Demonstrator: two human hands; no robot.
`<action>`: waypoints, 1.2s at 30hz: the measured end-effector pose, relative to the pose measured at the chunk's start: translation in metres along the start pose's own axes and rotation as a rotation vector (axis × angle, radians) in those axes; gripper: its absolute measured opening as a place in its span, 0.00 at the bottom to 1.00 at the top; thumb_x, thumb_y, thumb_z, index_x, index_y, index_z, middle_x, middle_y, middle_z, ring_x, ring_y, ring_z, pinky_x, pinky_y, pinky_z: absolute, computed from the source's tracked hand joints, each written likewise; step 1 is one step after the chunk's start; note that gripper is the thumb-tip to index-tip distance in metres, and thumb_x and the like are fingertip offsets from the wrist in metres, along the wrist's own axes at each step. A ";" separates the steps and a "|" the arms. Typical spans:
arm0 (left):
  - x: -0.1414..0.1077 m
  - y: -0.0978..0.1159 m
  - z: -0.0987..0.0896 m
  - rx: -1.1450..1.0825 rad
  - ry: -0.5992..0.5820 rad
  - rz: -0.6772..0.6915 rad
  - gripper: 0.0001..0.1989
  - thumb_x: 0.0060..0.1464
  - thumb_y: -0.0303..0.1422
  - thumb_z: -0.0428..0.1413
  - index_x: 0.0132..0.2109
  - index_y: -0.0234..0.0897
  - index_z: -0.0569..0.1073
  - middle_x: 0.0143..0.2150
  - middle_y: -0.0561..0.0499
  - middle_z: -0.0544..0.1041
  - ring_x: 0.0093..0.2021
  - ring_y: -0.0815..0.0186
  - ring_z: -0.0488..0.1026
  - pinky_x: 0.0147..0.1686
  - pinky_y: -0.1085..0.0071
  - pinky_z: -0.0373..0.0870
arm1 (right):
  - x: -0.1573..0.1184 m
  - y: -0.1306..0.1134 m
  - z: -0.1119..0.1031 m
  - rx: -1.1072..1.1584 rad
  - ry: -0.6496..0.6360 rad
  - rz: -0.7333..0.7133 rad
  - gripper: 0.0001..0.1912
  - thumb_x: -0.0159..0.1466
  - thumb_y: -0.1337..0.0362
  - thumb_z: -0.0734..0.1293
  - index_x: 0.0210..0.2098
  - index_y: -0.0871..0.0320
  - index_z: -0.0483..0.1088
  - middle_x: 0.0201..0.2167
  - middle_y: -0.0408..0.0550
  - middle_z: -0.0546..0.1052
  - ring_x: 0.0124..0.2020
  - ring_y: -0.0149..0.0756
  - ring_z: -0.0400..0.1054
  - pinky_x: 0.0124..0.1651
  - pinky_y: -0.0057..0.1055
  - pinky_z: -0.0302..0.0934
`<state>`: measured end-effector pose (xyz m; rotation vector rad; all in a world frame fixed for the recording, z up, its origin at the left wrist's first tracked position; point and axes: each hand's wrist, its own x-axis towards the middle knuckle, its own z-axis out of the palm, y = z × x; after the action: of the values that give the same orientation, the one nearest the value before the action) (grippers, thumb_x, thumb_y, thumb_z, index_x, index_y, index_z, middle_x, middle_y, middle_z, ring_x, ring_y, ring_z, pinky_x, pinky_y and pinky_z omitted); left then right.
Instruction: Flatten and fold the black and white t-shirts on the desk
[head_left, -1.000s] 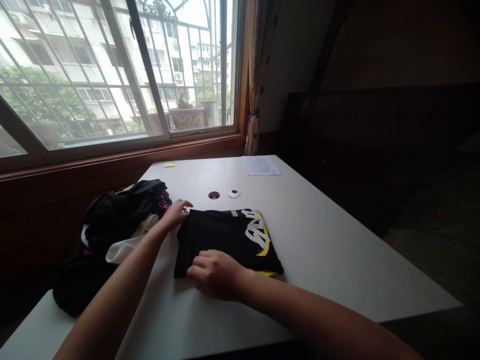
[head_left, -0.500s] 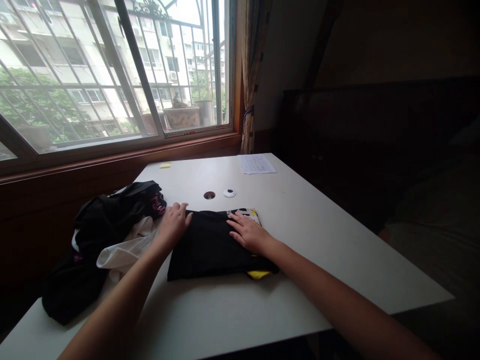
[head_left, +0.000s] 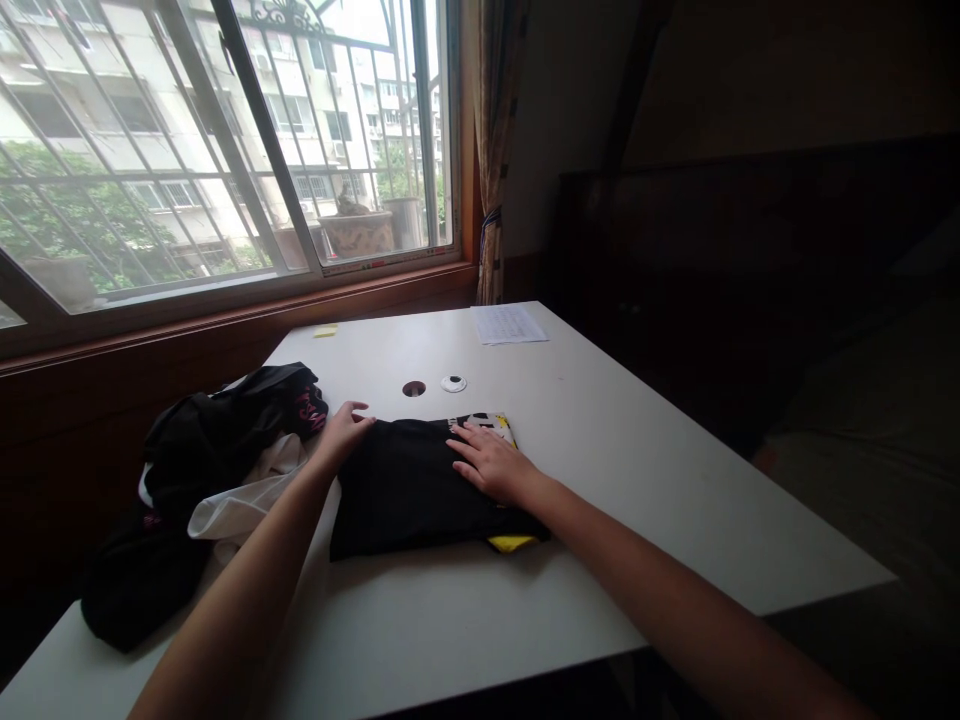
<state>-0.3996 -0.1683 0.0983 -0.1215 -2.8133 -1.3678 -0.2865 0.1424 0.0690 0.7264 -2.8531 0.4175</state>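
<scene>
A black folded garment [head_left: 409, 490] lies flat on the white table, with a grey, white and yellow print at its far right corner and a bit of yellow showing at the near right edge. My right hand [head_left: 491, 465] rests flat on its right part, fingers spread. At the garment's far left corner is my left hand [head_left: 346, 430], its thumb touching the edge and a gap showing between thumb and fingers. Part of the garment's right side is hidden under my right hand and wrist.
Left of the garment is a heap of black clothes [head_left: 217, 430] with pink lettering, and a white cloth [head_left: 240, 505]. Farther back on the white table [head_left: 637, 500] are a cable hole [head_left: 414, 389], its white cover [head_left: 454, 384], printed papers [head_left: 510, 324] and a yellow note [head_left: 325, 331].
My left hand has turned slightly, its thumb now at the garment's corner and its fingers less spread. My right hand stays flat on the garment. The view has shifted a little.
</scene>
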 end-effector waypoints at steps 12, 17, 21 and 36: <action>-0.005 -0.019 -0.013 -0.179 0.010 -0.074 0.29 0.44 0.45 0.64 0.52 0.36 0.72 0.38 0.47 0.80 0.40 0.55 0.80 0.41 0.63 0.75 | 0.000 0.000 -0.004 0.023 -0.027 -0.029 0.26 0.75 0.52 0.58 0.69 0.53 0.65 0.74 0.52 0.57 0.74 0.53 0.48 0.73 0.52 0.47; -0.012 -0.006 -0.016 -0.157 -0.064 -0.063 0.35 0.48 0.54 0.63 0.56 0.35 0.71 0.45 0.42 0.81 0.46 0.52 0.79 0.45 0.62 0.74 | 0.000 -0.001 -0.007 0.046 -0.080 -0.035 0.28 0.75 0.49 0.56 0.70 0.51 0.63 0.75 0.50 0.54 0.75 0.55 0.46 0.74 0.54 0.44; -0.022 0.000 -0.022 -0.126 -0.130 -0.058 0.41 0.43 0.55 0.66 0.59 0.36 0.71 0.43 0.44 0.80 0.45 0.51 0.79 0.44 0.61 0.73 | 0.000 -0.001 -0.010 0.061 -0.101 -0.033 0.29 0.75 0.48 0.56 0.70 0.50 0.62 0.75 0.50 0.54 0.75 0.55 0.45 0.74 0.54 0.43; -0.038 -0.005 -0.029 -0.225 -0.183 -0.061 0.42 0.44 0.51 0.67 0.61 0.35 0.67 0.37 0.50 0.76 0.35 0.61 0.74 0.32 0.68 0.68 | -0.015 -0.091 -0.030 -0.055 -0.003 -0.572 0.17 0.70 0.50 0.67 0.46 0.57 0.76 0.43 0.50 0.77 0.44 0.41 0.68 0.48 0.38 0.62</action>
<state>-0.3625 -0.1969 0.1109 -0.1720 -2.8142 -1.7715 -0.2263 0.0815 0.1144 1.4596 -2.4828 0.2456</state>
